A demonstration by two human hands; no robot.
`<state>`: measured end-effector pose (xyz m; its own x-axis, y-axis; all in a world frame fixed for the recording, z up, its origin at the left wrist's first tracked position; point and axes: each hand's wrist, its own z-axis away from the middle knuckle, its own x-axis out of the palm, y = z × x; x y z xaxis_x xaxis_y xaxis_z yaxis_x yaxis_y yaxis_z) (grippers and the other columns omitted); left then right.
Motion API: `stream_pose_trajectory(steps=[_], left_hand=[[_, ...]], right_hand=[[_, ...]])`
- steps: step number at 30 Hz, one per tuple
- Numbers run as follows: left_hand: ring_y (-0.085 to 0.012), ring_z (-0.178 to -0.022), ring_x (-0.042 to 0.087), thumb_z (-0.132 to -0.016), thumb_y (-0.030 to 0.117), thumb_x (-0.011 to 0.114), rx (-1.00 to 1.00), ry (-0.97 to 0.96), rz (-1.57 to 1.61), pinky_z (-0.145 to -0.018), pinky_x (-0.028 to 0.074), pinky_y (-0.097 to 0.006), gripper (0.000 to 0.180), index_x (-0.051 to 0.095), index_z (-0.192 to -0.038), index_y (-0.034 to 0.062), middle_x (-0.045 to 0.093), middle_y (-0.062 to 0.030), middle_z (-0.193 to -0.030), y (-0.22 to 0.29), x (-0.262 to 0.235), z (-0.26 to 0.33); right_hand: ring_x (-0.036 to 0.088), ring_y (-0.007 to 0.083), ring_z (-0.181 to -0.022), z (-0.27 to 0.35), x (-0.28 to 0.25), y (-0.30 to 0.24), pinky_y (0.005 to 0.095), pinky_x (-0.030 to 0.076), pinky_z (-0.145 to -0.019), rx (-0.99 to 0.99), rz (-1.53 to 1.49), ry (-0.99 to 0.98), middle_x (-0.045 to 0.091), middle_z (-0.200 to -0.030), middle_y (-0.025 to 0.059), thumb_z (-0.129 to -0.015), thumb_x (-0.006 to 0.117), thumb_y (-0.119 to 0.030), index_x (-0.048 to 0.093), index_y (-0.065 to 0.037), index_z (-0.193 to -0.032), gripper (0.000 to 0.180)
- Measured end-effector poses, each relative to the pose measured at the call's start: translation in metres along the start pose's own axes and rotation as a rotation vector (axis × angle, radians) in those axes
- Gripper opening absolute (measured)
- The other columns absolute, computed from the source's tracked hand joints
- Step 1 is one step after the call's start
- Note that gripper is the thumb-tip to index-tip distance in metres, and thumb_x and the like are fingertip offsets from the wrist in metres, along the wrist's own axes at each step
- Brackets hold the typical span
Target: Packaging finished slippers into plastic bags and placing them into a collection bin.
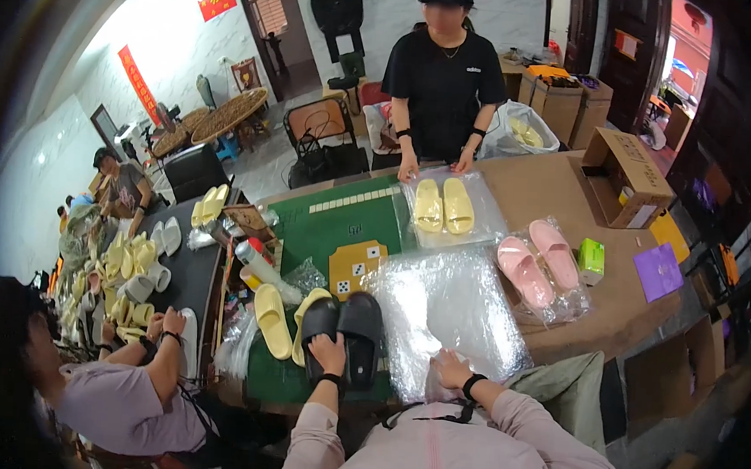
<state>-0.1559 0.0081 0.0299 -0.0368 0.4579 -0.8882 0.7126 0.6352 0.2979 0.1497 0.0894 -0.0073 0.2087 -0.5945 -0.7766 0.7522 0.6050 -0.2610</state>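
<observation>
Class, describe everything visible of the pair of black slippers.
The black slippers look smooth, like moulded foam or rubber, backless, each with a broad, plain strap. They sit side by side near the close edge of the green mat, strap ends farther from the camera. The left hand touches and partly hides the left slipper, which covers part of a yellow slipper. Their undersides are hidden.

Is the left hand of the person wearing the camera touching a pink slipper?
No, the left hand is on a black slipper, and the pink slippers lie off to the right.
</observation>
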Motion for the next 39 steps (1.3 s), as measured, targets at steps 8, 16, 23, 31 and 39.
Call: stream_pose_trajectory(steps=[8,16,23,31,39], left_hand=[[-0.0407,-0.073,0.054,-0.074,0.026,0.063,-0.002,-0.137,0.424,-0.065,0.042,-0.046,0.034,0.052,-0.068,-0.0057,0.054,-0.0242,-0.075,0.076,-0.049,0.004],[-0.0390,-0.081,0.054,-0.077,0.028,0.061,0.114,-0.477,0.428,-0.070,0.044,-0.044,0.035,0.052,-0.075,-0.0051,0.055,-0.0228,-0.085,0.139,-0.035,0.050],[-0.0428,-0.085,0.054,-0.081,0.033,0.055,-0.262,-0.504,0.631,-0.075,0.043,-0.047,0.042,0.053,-0.083,-0.0084,0.056,-0.0287,-0.088,0.183,-0.017,0.046],[-0.0208,-0.068,0.057,-0.083,0.021,0.056,0.062,-0.835,0.922,-0.063,0.045,-0.034,0.031,0.056,-0.094,-0.0071,0.060,-0.0158,-0.074,0.172,0.000,0.049],[-0.0323,-0.078,0.060,-0.078,0.020,0.054,0.153,-0.720,0.752,-0.069,0.047,-0.039,0.021,0.062,-0.081,0.0012,0.062,-0.0181,-0.080,0.132,0.007,0.075]], right_hand=[[0.010,0.0353,-0.133,-0.012,0.013,0.007,0.0656,0.026,-0.092,-0.006,0.076,0.046,0.006,-0.145,0.0159,-0.079,0.050,-0.031,0.025,-0.021,-0.137,0.064],[0.012,0.0291,-0.134,-0.005,0.001,0.006,0.0631,0.023,-0.095,0.009,0.076,-0.095,0.012,-0.146,0.0070,-0.083,0.047,-0.038,0.024,-0.022,-0.138,0.061],[0.022,0.0303,-0.130,-0.035,0.052,0.047,0.0621,0.024,-0.095,-0.072,0.001,-0.016,0.023,-0.143,0.0073,-0.081,0.047,-0.039,0.029,-0.020,-0.136,0.061],[0.015,0.0311,-0.132,-0.013,0.026,0.022,0.0635,0.016,-0.099,-0.030,0.012,-0.030,0.016,-0.145,0.0095,-0.077,0.049,-0.040,0.028,-0.020,-0.136,0.066],[0.014,0.0343,-0.132,-0.015,0.018,0.019,0.0616,0.022,-0.097,-0.024,0.094,-0.034,0.012,-0.144,0.0162,-0.077,0.052,-0.049,0.031,-0.012,-0.135,0.072]])
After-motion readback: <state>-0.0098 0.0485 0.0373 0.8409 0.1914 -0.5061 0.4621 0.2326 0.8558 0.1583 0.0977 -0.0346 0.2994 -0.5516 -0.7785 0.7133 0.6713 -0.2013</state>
